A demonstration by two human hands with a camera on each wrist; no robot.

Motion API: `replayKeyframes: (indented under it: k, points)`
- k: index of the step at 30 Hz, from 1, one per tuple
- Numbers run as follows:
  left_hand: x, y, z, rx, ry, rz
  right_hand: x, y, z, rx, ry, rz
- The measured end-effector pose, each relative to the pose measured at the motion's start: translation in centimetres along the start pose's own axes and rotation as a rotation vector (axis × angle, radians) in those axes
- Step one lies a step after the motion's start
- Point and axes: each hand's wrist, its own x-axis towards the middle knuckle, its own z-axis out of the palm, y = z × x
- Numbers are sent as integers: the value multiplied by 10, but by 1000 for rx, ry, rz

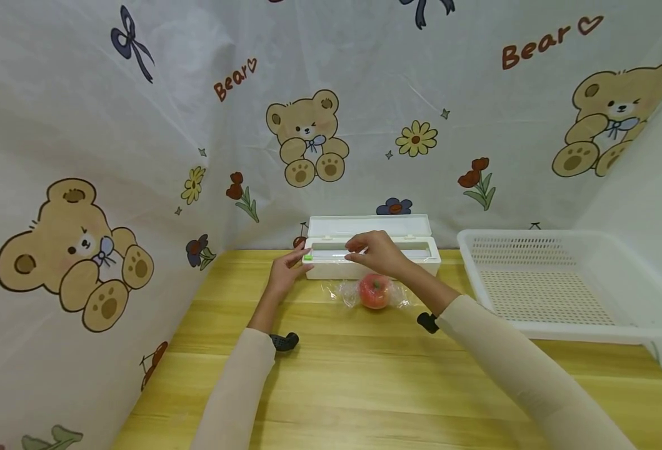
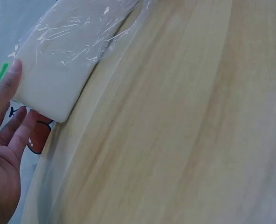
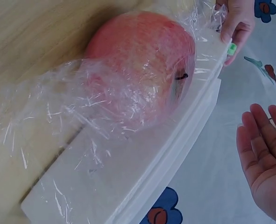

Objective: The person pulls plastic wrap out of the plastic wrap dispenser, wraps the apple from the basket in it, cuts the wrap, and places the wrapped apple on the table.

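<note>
White box: (image 1: 336, 270) lying long and low across the back of the worktop (image 1: 331, 375), long axis left to right, so side-on to the person. Lid (image 1: 364, 225) is up at the back.
Left hand: (image 1: 287, 270) holding the box's left end, thumb at the front, fingers around past the end, right by the little green tab (image 1: 307, 257).
Right hand: (image 1: 378, 252) looks empty to me, fingers loosely bent and the palm showing in the right wrist view. It's above the open box, around the middle of its length or a touch right of that.
Apple: (image 1: 374, 292) on the person's side of the box, just in front of it, right of centre. Can't tell if the two are touching.
Clear film: (image 1: 346, 292) around the apple, crinkly ends poking out left and right, so it pretty much runs parallel to the box.
Relation that matters, imo: the opening runs sideways under the right hand, with the apple just toward the person from it. Right hand's clearly nearer the fruit; left only has the box end.
White basket: (image 1: 561, 332) off to the right, well apart from both hands.
</note>
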Motion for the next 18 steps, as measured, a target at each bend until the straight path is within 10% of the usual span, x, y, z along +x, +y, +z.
replayKeyframes:
  k: [18]
  points:
    - [6, 3, -3, -58, -47, 9, 34, -7, 31, -34, -30, -56]
